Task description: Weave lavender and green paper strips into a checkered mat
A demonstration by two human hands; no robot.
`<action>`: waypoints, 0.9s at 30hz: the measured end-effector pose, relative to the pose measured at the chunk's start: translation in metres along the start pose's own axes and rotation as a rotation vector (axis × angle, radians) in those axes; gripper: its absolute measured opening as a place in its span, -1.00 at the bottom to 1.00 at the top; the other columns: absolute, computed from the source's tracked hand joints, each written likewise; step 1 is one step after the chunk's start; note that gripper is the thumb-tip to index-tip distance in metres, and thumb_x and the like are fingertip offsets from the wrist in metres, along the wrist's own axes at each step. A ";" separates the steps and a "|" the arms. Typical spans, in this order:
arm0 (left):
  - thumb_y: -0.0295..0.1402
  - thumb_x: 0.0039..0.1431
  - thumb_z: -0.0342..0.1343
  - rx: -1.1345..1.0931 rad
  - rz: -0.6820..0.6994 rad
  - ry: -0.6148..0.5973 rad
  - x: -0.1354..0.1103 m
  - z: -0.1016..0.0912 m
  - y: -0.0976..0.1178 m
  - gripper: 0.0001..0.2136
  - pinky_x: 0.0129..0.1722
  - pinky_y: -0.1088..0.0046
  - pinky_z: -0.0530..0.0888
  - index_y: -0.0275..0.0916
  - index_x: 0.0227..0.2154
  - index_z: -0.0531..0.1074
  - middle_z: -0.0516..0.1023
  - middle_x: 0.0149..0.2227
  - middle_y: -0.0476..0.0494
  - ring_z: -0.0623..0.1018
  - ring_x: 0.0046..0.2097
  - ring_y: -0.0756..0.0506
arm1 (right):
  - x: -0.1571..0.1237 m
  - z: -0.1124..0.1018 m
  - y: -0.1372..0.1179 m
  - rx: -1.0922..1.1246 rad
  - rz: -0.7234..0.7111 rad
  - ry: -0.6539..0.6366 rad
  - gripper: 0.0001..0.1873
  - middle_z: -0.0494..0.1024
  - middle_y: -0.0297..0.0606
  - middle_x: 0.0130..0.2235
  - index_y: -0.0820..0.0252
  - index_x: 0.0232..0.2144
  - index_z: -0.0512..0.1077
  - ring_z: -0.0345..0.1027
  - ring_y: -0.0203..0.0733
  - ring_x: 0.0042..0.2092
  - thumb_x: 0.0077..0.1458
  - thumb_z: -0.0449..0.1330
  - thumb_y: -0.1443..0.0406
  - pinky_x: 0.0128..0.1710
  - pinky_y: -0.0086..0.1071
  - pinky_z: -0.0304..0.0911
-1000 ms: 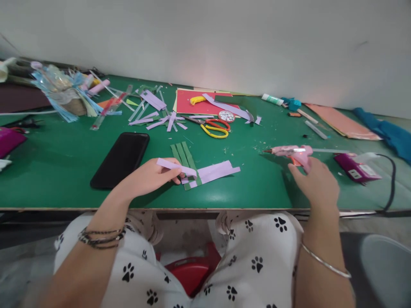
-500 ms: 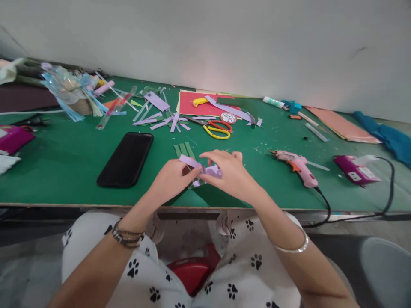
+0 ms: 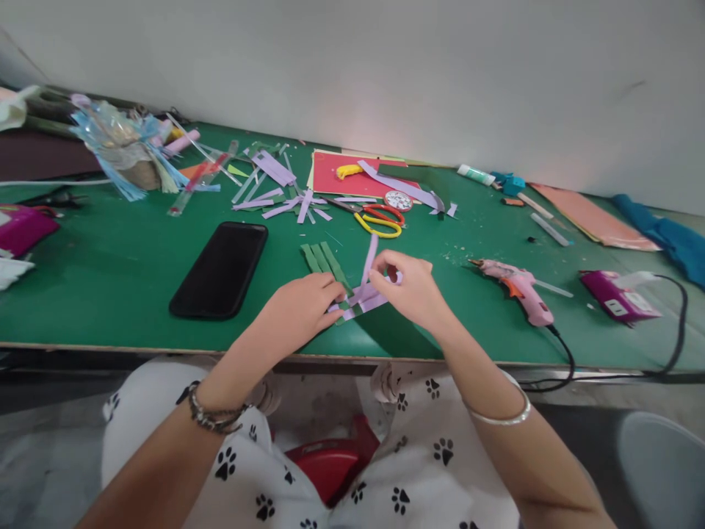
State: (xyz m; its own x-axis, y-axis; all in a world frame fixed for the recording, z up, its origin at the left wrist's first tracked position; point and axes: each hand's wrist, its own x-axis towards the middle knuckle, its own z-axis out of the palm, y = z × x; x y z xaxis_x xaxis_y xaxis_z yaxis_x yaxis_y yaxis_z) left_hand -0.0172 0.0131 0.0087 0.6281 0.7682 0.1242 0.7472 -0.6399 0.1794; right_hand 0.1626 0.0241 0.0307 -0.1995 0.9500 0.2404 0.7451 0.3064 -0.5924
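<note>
Several green paper strips [image 3: 326,258] lie side by side near the table's front edge, crossed by lilac paper strips [image 3: 370,300] at their lower ends. My left hand [image 3: 305,305] rests over this crossing, with fingers and thumb closed on the woven strips and part of them hidden beneath. A further lilac paper strip [image 3: 370,258] stands up at a slant, and the fingertips of my right hand [image 3: 410,290] are pinched at it. The exact grip of the right fingertips is partly covered.
A black phone [image 3: 219,270] lies left of my hands. Scissors [image 3: 380,220], lilac scraps [image 3: 304,207] and red paper [image 3: 327,173] lie behind. At right are a pink glue gun [image 3: 521,290] and a purple power socket block [image 3: 620,297] with its cord.
The lilac strip that lay folded between my hands now stands upright and slanted. My right hand has moved slightly right, and my left hand has flattened down onto the woven strips.
</note>
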 end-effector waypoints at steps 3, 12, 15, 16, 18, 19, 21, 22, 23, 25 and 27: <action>-0.36 0.18 0.02 0.056 0.036 -0.009 0.001 0.000 0.000 -0.86 -0.32 0.40 0.39 -0.29 -0.26 0.41 0.46 -0.29 -0.13 0.48 -0.25 -0.12 | 0.003 0.000 0.008 0.102 0.024 0.066 -0.91 0.41 -0.39 -0.49 0.15 -0.54 0.25 0.17 -0.34 -0.48 -0.08 0.08 0.27 -0.30 -0.32 0.05; -0.42 0.18 0.01 0.086 0.117 -0.010 0.001 0.000 0.000 -0.86 -0.40 0.45 0.33 -0.25 -0.22 0.42 0.47 -0.25 -0.11 0.47 -0.32 -0.07 | 0.008 -0.012 0.021 0.144 0.018 -0.089 -0.90 0.41 -0.38 -0.50 0.17 -0.43 0.37 0.24 -0.32 -0.46 -0.04 0.08 0.29 -0.41 -0.39 0.13; -0.46 0.20 -0.03 0.057 0.167 -0.001 0.001 0.001 0.000 -0.83 -0.41 0.45 0.32 -0.23 -0.22 0.44 0.49 -0.26 -0.09 0.48 -0.31 -0.06 | 0.006 -0.023 0.024 0.137 -0.050 -0.215 -0.90 0.47 -0.35 -0.45 0.17 -0.43 0.39 0.31 -0.29 -0.39 -0.06 0.08 0.33 -0.38 -0.40 0.17; -0.46 0.20 -0.03 0.058 0.180 0.006 0.002 0.002 -0.001 -0.82 -0.41 0.45 0.32 -0.23 -0.22 0.44 0.49 -0.27 -0.09 0.48 -0.31 -0.06 | 0.006 -0.025 0.026 0.130 -0.059 -0.209 -0.89 0.49 -0.34 -0.41 0.17 -0.42 0.39 0.33 -0.28 -0.36 -0.07 0.08 0.34 -0.35 -0.39 0.19; -0.47 0.19 -0.03 0.074 0.196 0.016 0.002 0.002 -0.001 -0.82 -0.42 0.46 0.32 -0.22 -0.23 0.46 0.50 -0.28 -0.09 0.48 -0.31 -0.06 | 0.006 -0.026 0.028 0.105 -0.068 -0.177 -0.89 0.52 -0.31 -0.36 0.17 -0.43 0.40 0.35 -0.25 -0.32 -0.08 0.09 0.36 -0.30 -0.37 0.21; -0.47 0.18 -0.03 0.083 0.201 0.019 0.002 0.002 -0.001 -0.81 -0.42 0.46 0.32 -0.22 -0.23 0.46 0.51 -0.29 -0.09 0.48 -0.31 -0.05 | 0.006 -0.025 0.029 0.090 -0.071 -0.169 -0.89 0.53 -0.31 -0.34 0.17 -0.42 0.40 0.36 -0.25 -0.30 -0.08 0.09 0.36 -0.28 -0.37 0.22; -0.48 0.18 -0.03 0.098 0.209 0.020 0.002 0.002 0.000 -0.80 -0.42 0.47 0.32 -0.20 -0.20 0.46 0.51 -0.28 -0.10 0.48 -0.32 -0.05 | 0.007 -0.023 0.032 0.059 -0.071 -0.157 -0.89 0.53 -0.31 -0.35 0.17 -0.43 0.40 0.36 -0.24 -0.30 -0.09 0.10 0.38 -0.27 -0.36 0.22; -0.48 0.18 -0.03 0.104 0.211 0.017 0.002 0.001 0.000 -0.79 -0.43 0.47 0.31 -0.20 -0.19 0.46 0.51 -0.28 -0.10 0.48 -0.32 -0.05 | 0.007 -0.021 0.034 0.041 -0.070 -0.149 -0.89 0.53 -0.31 -0.35 0.18 -0.43 0.40 0.36 -0.25 -0.31 -0.09 0.11 0.39 -0.28 -0.37 0.22; -0.48 0.18 -0.03 0.111 0.214 0.012 0.002 0.001 0.000 -0.78 -0.43 0.47 0.32 -0.20 -0.18 0.46 0.52 -0.27 -0.10 0.49 -0.31 -0.05 | 0.007 -0.020 0.035 0.022 -0.070 -0.141 -0.89 0.53 -0.31 -0.36 0.18 -0.44 0.40 0.36 -0.25 -0.33 -0.09 0.11 0.40 -0.30 -0.37 0.21; -0.49 0.17 -0.03 0.121 0.216 0.007 0.002 0.001 0.000 -0.77 -0.43 0.46 0.32 -0.21 -0.16 0.45 0.52 -0.26 -0.10 0.49 -0.30 -0.05 | 0.006 -0.017 0.038 -0.014 -0.078 -0.126 -0.89 0.52 -0.32 -0.38 0.17 -0.45 0.40 0.33 -0.27 -0.37 -0.08 0.10 0.41 -0.34 -0.38 0.20; -0.49 0.17 -0.03 0.125 0.219 0.006 0.002 0.001 -0.001 -0.77 -0.42 0.46 0.31 -0.21 -0.15 0.44 0.52 -0.26 -0.10 0.49 -0.29 -0.05 | 0.004 -0.015 0.042 -0.036 -0.094 -0.112 -0.89 0.51 -0.32 -0.38 0.16 -0.45 0.40 0.31 -0.28 -0.39 -0.05 0.08 0.40 -0.35 -0.39 0.20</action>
State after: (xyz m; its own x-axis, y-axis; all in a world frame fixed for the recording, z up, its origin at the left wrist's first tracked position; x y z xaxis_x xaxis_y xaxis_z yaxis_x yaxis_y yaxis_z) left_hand -0.0164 0.0149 0.0078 0.7770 0.6108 0.1523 0.6147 -0.7884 0.0253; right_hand 0.2027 0.0397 0.0187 -0.3374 0.9188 0.2048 0.7421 0.3935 -0.5426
